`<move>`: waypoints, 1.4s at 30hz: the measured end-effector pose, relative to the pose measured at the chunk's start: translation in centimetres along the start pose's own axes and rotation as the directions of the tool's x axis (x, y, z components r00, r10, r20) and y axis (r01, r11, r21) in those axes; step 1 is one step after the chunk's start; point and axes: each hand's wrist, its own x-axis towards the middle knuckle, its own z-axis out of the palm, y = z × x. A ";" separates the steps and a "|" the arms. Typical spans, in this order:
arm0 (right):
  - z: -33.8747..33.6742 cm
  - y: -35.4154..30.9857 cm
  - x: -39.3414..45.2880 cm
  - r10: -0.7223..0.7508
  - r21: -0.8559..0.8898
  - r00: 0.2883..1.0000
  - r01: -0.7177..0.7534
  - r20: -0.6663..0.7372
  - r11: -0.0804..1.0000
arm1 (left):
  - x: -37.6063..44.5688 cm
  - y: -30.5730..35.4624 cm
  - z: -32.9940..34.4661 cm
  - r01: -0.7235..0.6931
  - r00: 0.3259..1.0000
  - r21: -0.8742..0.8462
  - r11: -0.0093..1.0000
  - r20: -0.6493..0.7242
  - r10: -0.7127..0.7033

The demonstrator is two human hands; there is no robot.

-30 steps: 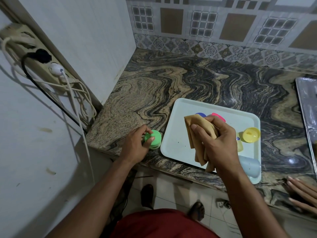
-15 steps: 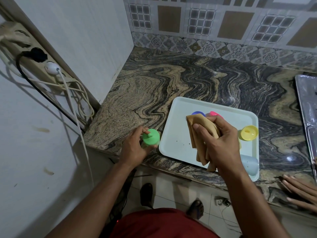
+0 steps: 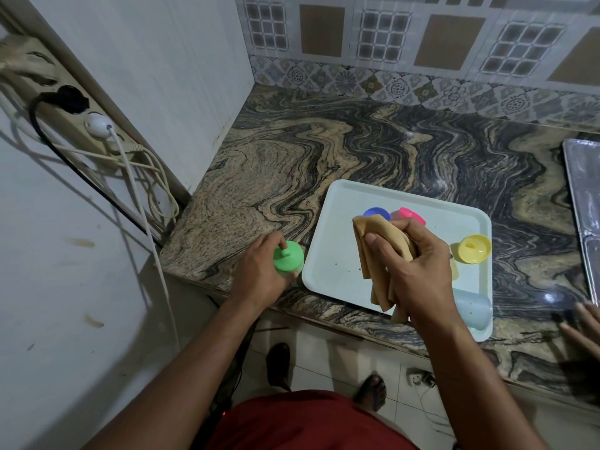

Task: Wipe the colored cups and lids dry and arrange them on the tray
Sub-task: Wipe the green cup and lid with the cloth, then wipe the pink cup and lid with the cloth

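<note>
Setting: home kitchen. Evidence: swirled stone desk (image 3: pixel 341 151) across centre frame; patterned wall tiles (image 3: pixel 422 37) along the top; power strip (image 3: pixel 65 102) with plugged cords, upper left; metal tray (image 3: pixel 584 203) at right edge; tiled floor (image 3: pixel 324 358) below.

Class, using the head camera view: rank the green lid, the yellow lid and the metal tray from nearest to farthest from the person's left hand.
1. Green lid: gripped by the left hand, just left of the white tray.
2. Yellow lid: on the white tray's right side, beyond the right hand.
3. Metal tray: on the counter at the far right edge.
</note>
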 end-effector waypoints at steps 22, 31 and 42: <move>-3.8 0.4 0.1 0.035 0.027 0.989 -0.032 -0.144 0.999 | 0.5 1.9 -0.4 -0.009 0.996 0.027 1.000 -0.091 0.011; -10.0 -2.4 -2.3 0.103 0.169 0.939 -0.049 -0.329 0.984 | 2.3 8.7 3.8 -0.327 0.930 -0.099 0.940 0.144 0.339; -11.2 1.8 -4.7 0.097 0.082 0.861 -0.065 -0.499 0.995 | 5.3 13.2 9.6 -0.322 0.863 -0.094 0.942 0.380 0.332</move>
